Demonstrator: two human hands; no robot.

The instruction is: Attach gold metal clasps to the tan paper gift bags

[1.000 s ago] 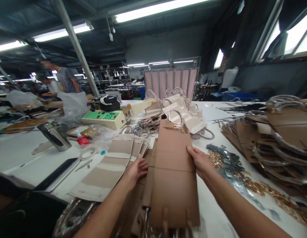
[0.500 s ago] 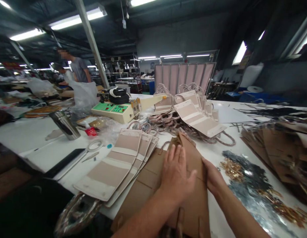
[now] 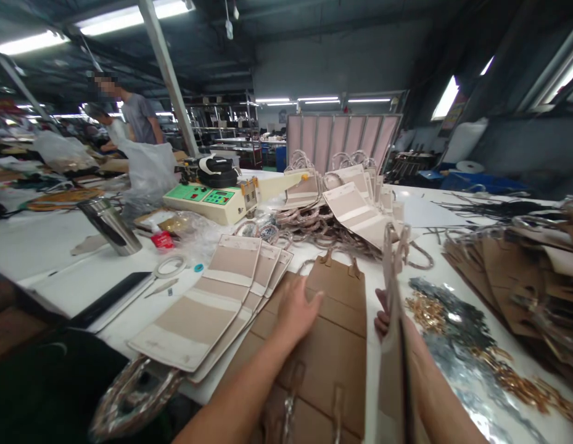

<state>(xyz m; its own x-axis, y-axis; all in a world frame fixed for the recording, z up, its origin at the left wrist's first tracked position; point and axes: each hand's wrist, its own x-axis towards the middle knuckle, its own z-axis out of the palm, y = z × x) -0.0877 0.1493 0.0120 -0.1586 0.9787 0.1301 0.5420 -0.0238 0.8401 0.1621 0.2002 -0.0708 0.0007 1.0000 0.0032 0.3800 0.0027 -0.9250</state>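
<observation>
My left hand [image 3: 298, 308] lies on a stack of brown bag panels [image 3: 335, 345] with wrapped handles, its thumb spread away from the fingers. In my right hand [image 3: 382, 317] a bag panel [image 3: 393, 370] is held upright, seen almost edge-on, with its plastic-wrapped handle [image 3: 395, 246] at the top. The fingers show on its left side, while the palm is partly hidden behind it. Left of the brown stack, several beige panels [image 3: 207, 302] with pale bands lie fanned out, one wrapped handle [image 3: 136, 394] hanging at the table's front edge.
Gold metal fittings [image 3: 425, 313] in clear plastic lie at the right, beside another pile of brown panels [image 3: 503, 271]. Further back are a pale machine [image 3: 212, 200], more beige panels [image 3: 360, 213], a steel flask [image 3: 111, 227] and a tape roll [image 3: 170, 266]. Two people stand at the far left.
My right hand has lifted a panel off the brown stack and turned it upright to the right. My left hand has slid left and slightly down on the stack.
</observation>
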